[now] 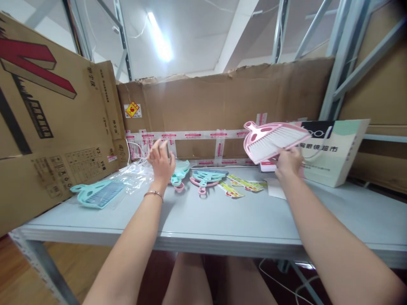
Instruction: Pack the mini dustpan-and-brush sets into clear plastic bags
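Observation:
My right hand [288, 163] is closed on a pink dustpan with a white-bristled brush [270, 141] lying in it, held up above the grey table [222, 212]. My left hand [161, 160] hovers open, fingers spread, over the back of the table, just above clear plastic bags [135, 171] and beside a teal piece [181, 171]. A bracelet circles my left wrist. In front of the hands lies a pile of teal and pink dustpans and brushes [206, 178]. Printed paper labels [241, 185] lie next to that pile.
A teal dustpan and brush set [98, 193] lies at the table's left. Big cardboard boxes [47, 123] wall the left and back. A white and green paper bag [333, 150] leans at the right by a metal rack [343, 55]. My knees show under the table.

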Tool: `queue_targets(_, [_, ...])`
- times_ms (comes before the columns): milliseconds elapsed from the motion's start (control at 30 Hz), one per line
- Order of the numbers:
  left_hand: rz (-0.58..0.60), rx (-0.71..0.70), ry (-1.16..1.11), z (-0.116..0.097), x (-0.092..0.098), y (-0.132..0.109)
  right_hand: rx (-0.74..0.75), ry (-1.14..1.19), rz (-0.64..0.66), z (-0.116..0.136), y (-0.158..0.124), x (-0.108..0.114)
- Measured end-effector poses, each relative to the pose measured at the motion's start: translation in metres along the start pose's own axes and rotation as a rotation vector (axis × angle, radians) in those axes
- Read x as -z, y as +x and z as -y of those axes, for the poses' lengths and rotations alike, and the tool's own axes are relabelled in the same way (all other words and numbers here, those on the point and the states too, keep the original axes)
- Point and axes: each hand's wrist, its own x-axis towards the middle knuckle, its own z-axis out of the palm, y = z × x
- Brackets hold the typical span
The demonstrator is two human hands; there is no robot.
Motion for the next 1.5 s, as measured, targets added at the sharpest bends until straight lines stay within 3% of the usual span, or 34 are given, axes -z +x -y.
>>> queue_targets(67, [0.089, -0.005, -0.199, -0.008, -0.002, -0.001, -0.08, 0.087, 0.056, 0.004, -0.002, -0.009])
queue_targets(133, [0.246, 0.089, -0.489, -0.016, -0.003, -0.002, -0.162, 0.21, 0.166, 0.012, -0.01, -0.02])
queue_targets(267, [0.617, 0.378, -1.121, -0.029, -0.002, -0.006, -0.409, 0.537, 0.639, 0.03, -0.038, -0.042])
queue_targets(333, [0.691, 0.429, -1.309, -0.031, 0.002, -0.008, -0.48, 0.557, 0.812, 0.037, -0.051, -0.052])
queue_targets(400, [0.647, 0.45, -1.365, -0.032, 0.005, -0.008, -0.454, 0.468, 0.861, 0.043, -0.061, -0.058])
queue_targets(467, [0.575, 0.465, -1.341, -0.031, 0.008, -0.007, -0.271, 0.33, 0.729, 0.049, -0.07, -0.061])
queue_targets(567, [0.522, 0.454, -1.334, -0.029, 0.009, -0.005, 0.234, 0.165, 0.279, 0.062, -0.08, -0.061])
queue_targets(600, [0.522, 0.441, -1.351, -0.029, 0.01, -0.004, 0.396, 0.133, 0.19, 0.067, -0.083, -0.06])
queue_targets(667, [0.558, 0.409, -1.382, -0.029, 0.012, -0.004, 0.63, 0.086, 0.231, 0.075, -0.087, -0.058])
queue_targets(733, [0.654, 0.362, -1.37, -0.031, 0.014, -0.005, 0.727, 0.035, 0.444, 0.08, -0.09, -0.058])
queue_targets(867, [0.817, 0.265, -1.281, -0.039, 0.017, -0.008, 0.678, -0.055, 0.744, 0.079, -0.094, -0.062])
queue_targets(967, [0.829, 0.284, -1.242, -0.04, 0.016, -0.009, 0.636, -0.008, 0.834, 0.076, -0.094, -0.066])
queue_targets(1033, [0.779, 0.337, -1.238, -0.036, 0.015, -0.008, 0.605, 0.059, 0.75, 0.073, -0.088, -0.065])
queue_targets(1167, [0.566, 0.434, -1.334, -0.026, 0.014, -0.002, 0.39, 0.122, 0.3, 0.058, -0.06, -0.055])
queue_targets(1233, [0.536, 0.461, -1.377, -0.024, 0.015, 0.0, 0.231, 0.067, 0.125, 0.043, -0.045, -0.049])
queue_targets(1333, [0.618, 0.501, -1.385, -0.024, 0.015, -0.001, 0.113, -0.043, 0.05, 0.02, -0.033, -0.046])
queue_targets(1500, [0.812, 0.499, -1.401, -0.023, 0.017, -0.003, 0.119, -0.084, 0.026, 0.003, -0.035, -0.058])
